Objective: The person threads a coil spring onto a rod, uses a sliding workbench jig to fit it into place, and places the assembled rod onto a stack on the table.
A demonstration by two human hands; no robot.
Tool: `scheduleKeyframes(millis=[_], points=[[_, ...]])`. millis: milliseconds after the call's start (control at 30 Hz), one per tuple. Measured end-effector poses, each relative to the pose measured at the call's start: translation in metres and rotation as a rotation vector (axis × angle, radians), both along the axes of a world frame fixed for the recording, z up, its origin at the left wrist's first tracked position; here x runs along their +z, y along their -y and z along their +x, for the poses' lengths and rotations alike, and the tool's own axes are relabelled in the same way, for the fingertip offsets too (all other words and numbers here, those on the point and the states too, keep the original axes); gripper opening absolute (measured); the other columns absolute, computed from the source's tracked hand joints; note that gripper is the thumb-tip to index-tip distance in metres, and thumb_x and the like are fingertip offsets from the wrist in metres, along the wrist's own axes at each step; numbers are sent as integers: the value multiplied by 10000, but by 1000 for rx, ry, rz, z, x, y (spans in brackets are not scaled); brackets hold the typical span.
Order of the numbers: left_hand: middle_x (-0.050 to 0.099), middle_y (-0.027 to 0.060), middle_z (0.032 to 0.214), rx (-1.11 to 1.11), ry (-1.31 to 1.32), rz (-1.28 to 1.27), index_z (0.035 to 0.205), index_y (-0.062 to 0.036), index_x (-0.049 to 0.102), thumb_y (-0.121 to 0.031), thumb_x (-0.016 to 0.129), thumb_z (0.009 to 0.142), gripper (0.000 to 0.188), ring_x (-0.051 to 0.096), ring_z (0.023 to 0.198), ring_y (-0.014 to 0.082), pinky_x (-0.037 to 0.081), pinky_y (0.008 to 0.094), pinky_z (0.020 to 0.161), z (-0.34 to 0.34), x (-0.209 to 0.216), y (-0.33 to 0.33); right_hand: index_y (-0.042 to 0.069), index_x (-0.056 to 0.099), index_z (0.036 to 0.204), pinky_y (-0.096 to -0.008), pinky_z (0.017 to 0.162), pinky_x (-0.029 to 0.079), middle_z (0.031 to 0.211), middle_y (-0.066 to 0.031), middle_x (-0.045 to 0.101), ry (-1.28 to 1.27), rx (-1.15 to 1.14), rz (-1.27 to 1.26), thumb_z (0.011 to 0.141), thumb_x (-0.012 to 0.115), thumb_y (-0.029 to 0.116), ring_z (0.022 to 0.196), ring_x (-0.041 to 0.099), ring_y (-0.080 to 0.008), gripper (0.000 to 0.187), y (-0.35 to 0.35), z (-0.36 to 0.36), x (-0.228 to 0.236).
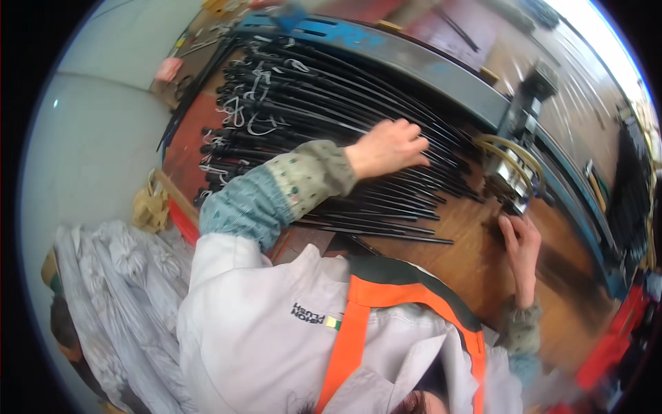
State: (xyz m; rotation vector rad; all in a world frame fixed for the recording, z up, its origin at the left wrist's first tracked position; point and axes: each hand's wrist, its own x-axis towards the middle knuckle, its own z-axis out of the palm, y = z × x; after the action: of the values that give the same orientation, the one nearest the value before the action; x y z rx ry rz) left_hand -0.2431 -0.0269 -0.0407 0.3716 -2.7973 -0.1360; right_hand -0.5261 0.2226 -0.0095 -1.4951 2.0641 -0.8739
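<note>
Many thin black rods (pixel 314 103) lie side by side across the bench, their thicker ends at the left with white string loops (pixel 262 124). My left hand (pixel 392 148) rests over the middle of the bundle, fingers curled down around a rod among them; the fingertips are partly hidden. At the right, my right hand (pixel 523 238) is raised with thumb and fingers pinched beneath a metal machine head (pixel 509 176). A small dark piece shows at those fingertips, too small to name.
Behind the rods runs a blue-grey metal rail (pixel 414 55). Yellowish hoses (pixel 531 162) curve around the machine head. Brown bench top (pixel 455 224) shows between my hands. Grey-white wrapped bundles (pixel 131 276) stand at the left, near a tan bag (pixel 150 205). Something red (pixel 610 345) is at the lower right.
</note>
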Motion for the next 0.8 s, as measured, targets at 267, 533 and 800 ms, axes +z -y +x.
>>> scheduleKeyframes(millis=[267, 533, 800], points=[[638, 115, 898, -177, 68, 264, 942, -111, 667, -425, 601, 994, 325, 714, 798, 324, 586, 435, 641, -16, 32, -47, 3, 755, 1034, -334, 669, 435, 772, -87, 579, -219, 189, 0, 908, 761, 144, 733, 558, -207, 190, -7, 7, -3], [667, 116, 843, -257, 47, 337, 928, -94, 646, -417, 579, 1010, 340, 714, 779, 335, 576, 449, 648, -41, 39, -81, -16, 739, 1029, -313, 622, 389, 711, -56, 474, 66, 67, -118, 949, 706, 151, 657, 472, -152, 188, -33, 17, -12], [623, 107, 976, -307, 181, 205, 1090, -71, 583, -232, 622, 957, 212, 683, 919, 282, 582, 412, 649, -65, 69, -96, 49, 772, 1045, -388, 651, 473, 753, -114, 584, -73, -46, -446, 925, 705, 178, 729, 585, -288, 188, -47, 17, -12]])
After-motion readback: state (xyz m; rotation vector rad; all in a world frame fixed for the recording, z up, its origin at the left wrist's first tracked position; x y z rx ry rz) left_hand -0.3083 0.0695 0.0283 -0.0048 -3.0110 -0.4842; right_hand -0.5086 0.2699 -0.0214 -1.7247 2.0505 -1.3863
